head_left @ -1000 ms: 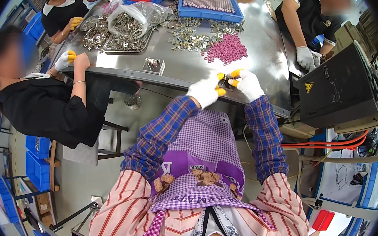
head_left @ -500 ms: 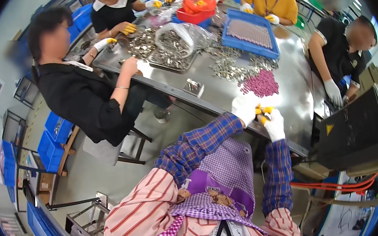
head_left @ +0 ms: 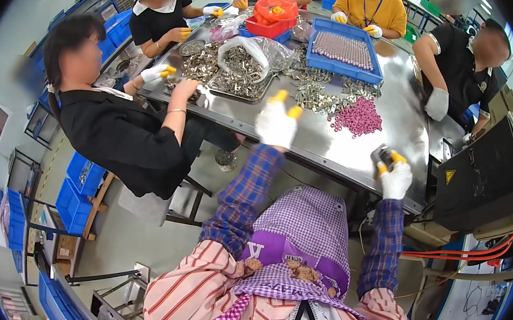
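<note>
Head view: we are working at a steel table (head_left: 329, 147) with both hands in white gloves tipped in yellow.

Our left hand (head_left: 275, 123) is reaching out over the table with its fingers (head_left: 288, 109) spread loose and grasping nothing. Just beyond those fingertips, a scatter of small metal parts (head_left: 318, 95) is lying on the steel. To the right of the fingertips, a pile of pink rings (head_left: 360, 117) is sitting, near but not touching the glove.

Our right hand (head_left: 395, 177) is hovering near the table's front edge, its fingers (head_left: 396, 159) clenched around a small dark metal piece (head_left: 382, 154), which is sticking up between the yellow tips. The pink rings are lying ahead and to the left of these fingers, well apart from them.

Farther beyond the left fingertips, a blue tray (head_left: 345, 53) is holding rows of pale pieces, and a clear bag of metal parts (head_left: 244, 62) is resting on a flat tray. A black box (head_left: 481, 181) is standing to the right of our right fingers.

Other people are sitting around the table, wearing similar gloves.
</note>
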Motion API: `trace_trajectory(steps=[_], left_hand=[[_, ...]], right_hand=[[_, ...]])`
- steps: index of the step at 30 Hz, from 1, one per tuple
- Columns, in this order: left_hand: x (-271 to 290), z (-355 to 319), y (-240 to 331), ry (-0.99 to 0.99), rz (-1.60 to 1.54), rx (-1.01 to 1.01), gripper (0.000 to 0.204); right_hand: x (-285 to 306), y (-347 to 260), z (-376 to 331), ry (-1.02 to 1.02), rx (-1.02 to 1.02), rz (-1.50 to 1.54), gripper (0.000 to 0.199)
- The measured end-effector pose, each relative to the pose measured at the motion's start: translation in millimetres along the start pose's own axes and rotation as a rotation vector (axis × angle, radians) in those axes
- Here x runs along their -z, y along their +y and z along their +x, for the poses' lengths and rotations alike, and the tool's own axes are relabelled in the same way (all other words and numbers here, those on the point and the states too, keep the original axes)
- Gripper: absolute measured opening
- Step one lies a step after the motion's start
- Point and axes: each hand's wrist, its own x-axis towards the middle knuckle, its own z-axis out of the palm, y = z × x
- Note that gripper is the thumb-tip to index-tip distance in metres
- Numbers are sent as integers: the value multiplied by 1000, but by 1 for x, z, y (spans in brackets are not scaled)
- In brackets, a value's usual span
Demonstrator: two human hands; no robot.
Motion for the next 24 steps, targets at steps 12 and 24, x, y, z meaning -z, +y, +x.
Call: trace_trajectory(steps=[12,24], left_hand=[[9,28,-152,271,143,201,39],[-35,54,-154,-74,128,353,45]], right_hand=[[-51,91,95,175,-262,-183,43],[-42,83,95,147,-276,-149,44]])
